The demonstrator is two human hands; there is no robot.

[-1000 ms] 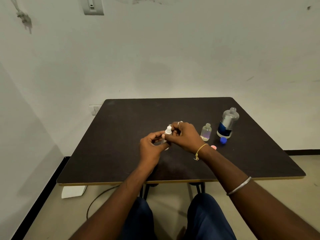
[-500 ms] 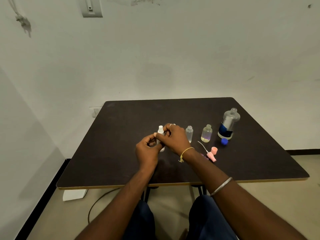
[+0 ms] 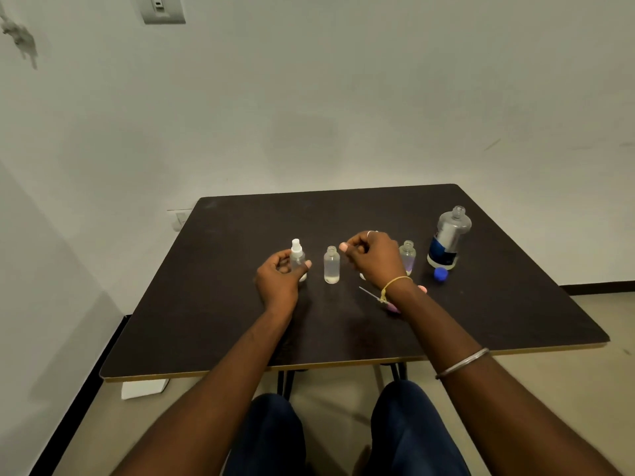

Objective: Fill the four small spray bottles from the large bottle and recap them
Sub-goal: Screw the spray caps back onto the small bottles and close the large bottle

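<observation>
My left hand grips a small clear spray bottle with a white spray top, standing on the dark table. An uncapped small bottle stands just right of it. My right hand hovers with curled fingers and holds nothing I can see; it hides most of another small bottle, of which only a white base shows. A further uncapped small bottle stands right of that hand. The large bottle, uncapped with a blue label, stands at the far right with its blue cap in front.
A pink spray top with its thin tube lies on the table under my right wrist. Another pink piece peeks out beside the wrist. A wall switch is high on the wall. My knees are under the table's front edge.
The capped small bottle moved left and now stands on the table in my left hand. My right hand let go of its top and moved right, over the middle bottles.
</observation>
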